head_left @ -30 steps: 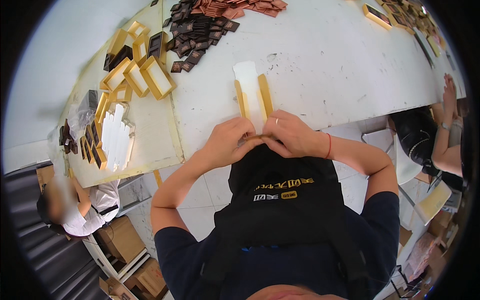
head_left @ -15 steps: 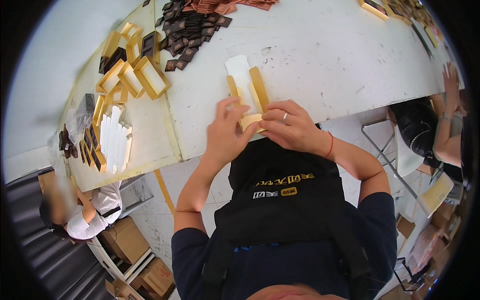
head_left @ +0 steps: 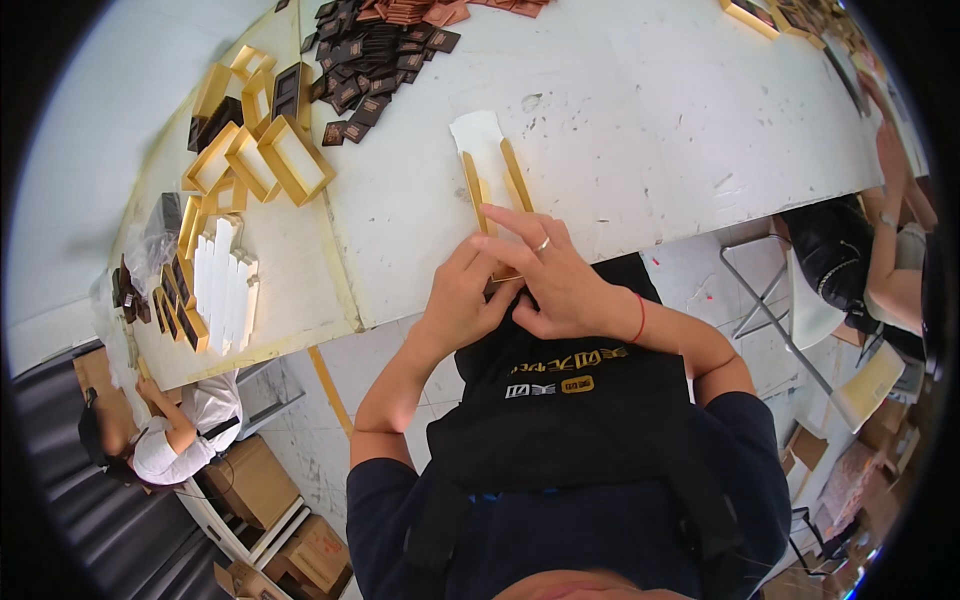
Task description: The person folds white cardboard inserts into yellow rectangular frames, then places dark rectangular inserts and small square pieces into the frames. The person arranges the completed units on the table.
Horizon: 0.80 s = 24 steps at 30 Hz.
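Where hands (head_left: 520,285) meet: gold box (head_left: 492,180) beneath.

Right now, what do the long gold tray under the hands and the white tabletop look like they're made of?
The long gold tray looks like thin card or paperboard with a shiny gold foil finish: its walls are flat, slim and sharp-folded, with a white liner inside. Both hands, left and right, press on its near end. The white tabletop seems painted or laminated board, matte, with scuffs and dark marks; the core cannot be told.
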Each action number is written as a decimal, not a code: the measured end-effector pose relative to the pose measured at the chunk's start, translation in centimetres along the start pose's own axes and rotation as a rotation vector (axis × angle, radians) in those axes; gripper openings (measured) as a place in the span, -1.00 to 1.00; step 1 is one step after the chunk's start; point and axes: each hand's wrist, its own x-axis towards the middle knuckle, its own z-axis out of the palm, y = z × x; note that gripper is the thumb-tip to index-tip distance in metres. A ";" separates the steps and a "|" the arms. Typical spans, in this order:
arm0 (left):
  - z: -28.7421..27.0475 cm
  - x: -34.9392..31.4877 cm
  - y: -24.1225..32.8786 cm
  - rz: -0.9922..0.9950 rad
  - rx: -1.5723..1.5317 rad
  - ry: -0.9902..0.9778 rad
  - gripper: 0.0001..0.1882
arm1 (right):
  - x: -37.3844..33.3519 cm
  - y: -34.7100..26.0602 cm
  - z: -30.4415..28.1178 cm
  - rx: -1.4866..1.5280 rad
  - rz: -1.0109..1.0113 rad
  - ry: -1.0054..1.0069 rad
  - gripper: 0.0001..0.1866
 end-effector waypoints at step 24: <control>-1.1 0.1 1.2 -0.081 0.121 -0.115 -0.72 | -3.8 0.5 -0.6 0.095 0.135 0.195 -0.47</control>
